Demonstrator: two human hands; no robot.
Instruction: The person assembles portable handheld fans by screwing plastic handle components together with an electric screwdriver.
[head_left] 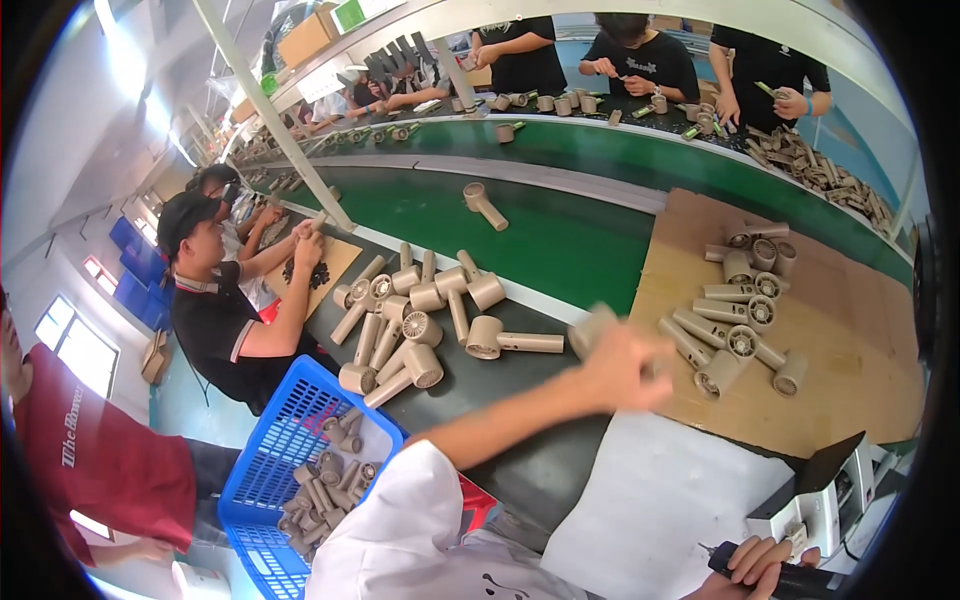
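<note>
My left hand (632, 368) reaches over the workbench, closed around a beige handheld fan (594, 328) that is smeared by motion. In the lower right corner my right hand (765, 568) grips a black electric screwdriver (730, 560), its thin bit pointing left. Beside my left hand, a pile of beige handheld fans (400, 330) with round heads and stick handles covers the dark bench. More of the same fans (742, 342) are spread on a cardboard sheet (850, 390) to the right. A white foam sheet (660, 500) lies between my two hands.
A blue basket (262, 455) of fan parts stands at lower left. The green conveyor belt (570, 240) runs behind the bench, carrying one fan (485, 206). A black-and-white device (835, 500) sits at right. Co-workers work at left and across the belt; a metal post (270, 115) rises nearby.
</note>
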